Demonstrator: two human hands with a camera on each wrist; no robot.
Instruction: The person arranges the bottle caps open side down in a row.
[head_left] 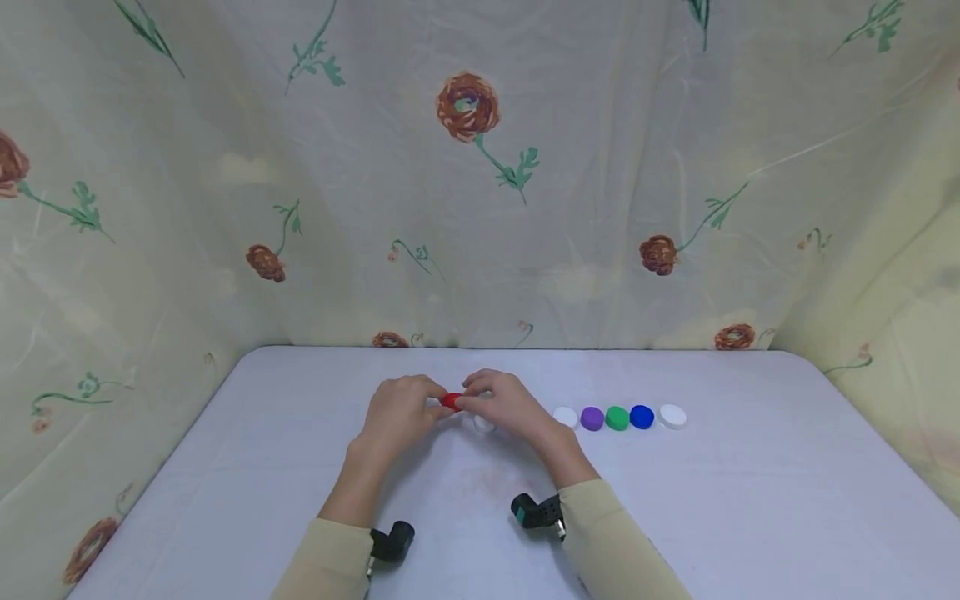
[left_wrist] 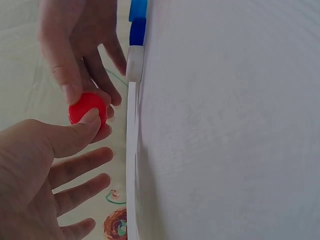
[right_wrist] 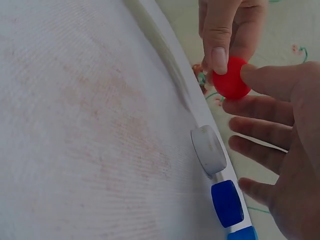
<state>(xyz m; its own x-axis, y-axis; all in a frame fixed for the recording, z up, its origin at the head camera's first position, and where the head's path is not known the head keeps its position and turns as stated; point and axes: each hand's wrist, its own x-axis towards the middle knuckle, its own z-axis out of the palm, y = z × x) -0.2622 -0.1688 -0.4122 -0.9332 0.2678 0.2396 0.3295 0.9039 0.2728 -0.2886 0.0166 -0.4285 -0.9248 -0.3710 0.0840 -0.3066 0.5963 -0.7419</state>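
A red round bottle cap (head_left: 451, 401) is held between both hands above the table. My left hand (head_left: 401, 412) pinches its left edge between thumb and index finger. From the other side, my right hand (head_left: 512, 405) pinches the cap with thumb and forefinger, its remaining fingers spread apart in the right wrist view. Close below the right hand, a white cap (head_left: 483, 423) stands on the table, partly covered. A dark blue cap (right_wrist: 227, 203) and a lighter blue cap (right_wrist: 243, 233) follow it in the right wrist view; the right hand hides them in the head view.
To the right, the row continues with a white cap (head_left: 566, 416), a purple cap (head_left: 592, 418), a green cap (head_left: 618, 418), a blue cap (head_left: 642, 417) and another white cap (head_left: 672, 416). A white cloth covers the table (head_left: 750, 500). Behind it hangs a flowered curtain (head_left: 570, 275).
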